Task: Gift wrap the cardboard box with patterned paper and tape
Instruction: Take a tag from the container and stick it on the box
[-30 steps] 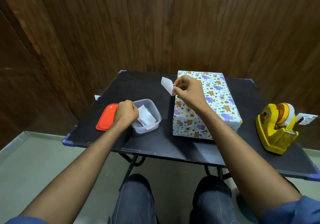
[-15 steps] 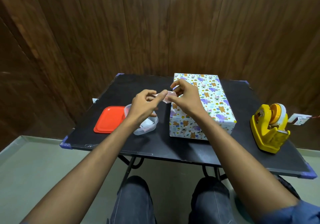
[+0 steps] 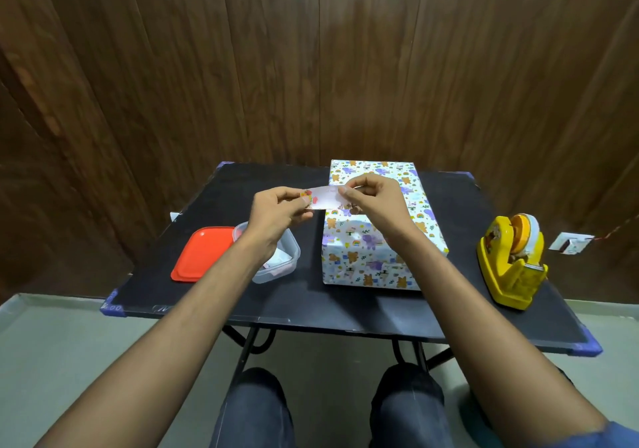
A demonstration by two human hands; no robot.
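the wrapped box (image 3: 375, 226) sits on the black bench (image 3: 449, 312) a little to the 1 o'clock side of centre, long axis running away from the person, fully covered in patterned paper with no bare cardboard showing. both hands are raised above the bench just at the box's 9 o'clock edge, each pinching one end of a small printed gift tag (image 3: 326, 198): the left hand (image 3: 276, 212) holds its left end between thumb and fingers, the right hand (image 3: 375, 198) holds the right end the same way, so each grip is narrow and closed on the tag.

the tag looks thin, light and floppy, likely a sticker or paper label; it should be kept taut by its two ends and handled at the edges so the face is not creased or smudged. whether it has a sticky back cannot be told. the box looks stiff and light, best steadied by flat palms on its sides, since the paper could tear or slip at the folds.

at 9 o'clock lie a clear tub (image 3: 276, 257) holding more slips and a red lid (image 3: 204, 254); at 3 o'clock stands a yellow tape dispenser (image 3: 511, 261).
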